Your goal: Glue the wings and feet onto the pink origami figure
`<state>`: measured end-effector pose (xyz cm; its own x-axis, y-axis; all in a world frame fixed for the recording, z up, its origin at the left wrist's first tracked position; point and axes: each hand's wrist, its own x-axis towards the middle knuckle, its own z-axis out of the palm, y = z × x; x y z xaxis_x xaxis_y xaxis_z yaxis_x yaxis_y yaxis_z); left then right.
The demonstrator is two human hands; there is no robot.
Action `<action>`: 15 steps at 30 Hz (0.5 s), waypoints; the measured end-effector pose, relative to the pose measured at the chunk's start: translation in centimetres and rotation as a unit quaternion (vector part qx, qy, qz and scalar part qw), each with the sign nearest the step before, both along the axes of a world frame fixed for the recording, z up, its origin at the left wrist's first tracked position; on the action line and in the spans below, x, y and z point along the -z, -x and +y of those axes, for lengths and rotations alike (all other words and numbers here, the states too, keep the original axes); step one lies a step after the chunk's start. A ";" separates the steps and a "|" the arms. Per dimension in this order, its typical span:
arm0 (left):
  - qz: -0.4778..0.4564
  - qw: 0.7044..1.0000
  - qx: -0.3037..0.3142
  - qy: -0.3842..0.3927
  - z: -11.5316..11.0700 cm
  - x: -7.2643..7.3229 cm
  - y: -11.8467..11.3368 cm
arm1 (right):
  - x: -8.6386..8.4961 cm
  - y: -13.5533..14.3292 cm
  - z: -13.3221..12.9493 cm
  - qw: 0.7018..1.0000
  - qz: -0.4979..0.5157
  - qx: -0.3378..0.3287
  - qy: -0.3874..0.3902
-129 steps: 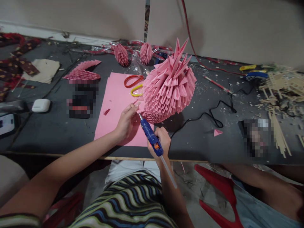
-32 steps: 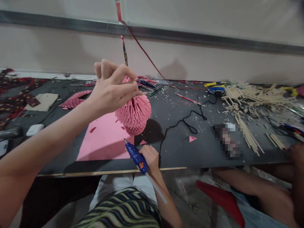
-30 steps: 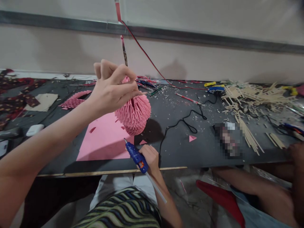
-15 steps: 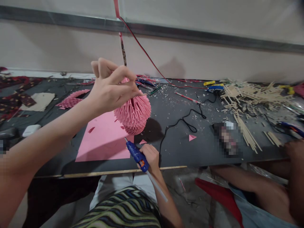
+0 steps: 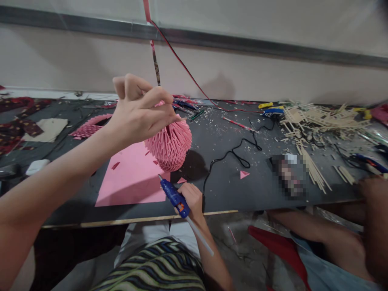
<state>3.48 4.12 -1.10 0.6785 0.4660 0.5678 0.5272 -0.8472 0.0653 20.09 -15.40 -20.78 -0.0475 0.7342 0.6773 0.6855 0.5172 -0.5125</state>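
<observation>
A rounded pink folded-paper piece [image 5: 172, 145] hangs above the tabletop, with my left hand [image 5: 145, 109] closed at its top; the fingers hide where they grip it. My right hand [image 5: 191, 197] is wrapped round a blue glue gun [image 5: 174, 197] near the table's front edge. The gun's nozzle points up and left, below the paper piece and apart from it, and a clear glue stick [image 5: 200, 236] sticks out of its back. Under them lies a pink sheet [image 5: 130, 178]. Small pink triangles [image 5: 244, 174] rest on the dark table.
Another pink folded piece [image 5: 89, 126] lies at the left, near a white case [image 5: 38, 166]. A black cord [image 5: 224, 157] winds across the table [image 5: 224, 190]. Wooden sticks [image 5: 312, 167] and a blurred-out object [image 5: 287, 176] are at the right, beside another person's hand [image 5: 374, 192].
The view has shifted slightly, moving the table items a little to the left. Both hands keep their hold, and the paper piece and glue gun stay nearly in place.
</observation>
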 end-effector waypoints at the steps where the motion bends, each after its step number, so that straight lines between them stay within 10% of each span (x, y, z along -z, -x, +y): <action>1: -0.003 1.000 -0.002 0.001 -0.1 -0.1 -0.1 | 0.1 0.0 0.0 1.000 0.000 0.001 0.000; 9: 0.016 1.000 0.009 0.022 -0.4 -0.7 0.0 | 1.1 -0.4 -0.3 0.994 -0.050 -0.031 0.097; 15: 0.003 1.000 -0.010 0.027 -0.8 -1.4 -0.5 | -1.4 -2.3 -1.0 0.987 -0.072 -0.029 0.143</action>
<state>3.93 3.32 0.35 0.6729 0.5092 0.5365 0.5441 -0.8321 0.1074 22.36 -16.43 -19.35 -0.1767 0.8873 0.4259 0.7351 0.4068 -0.5424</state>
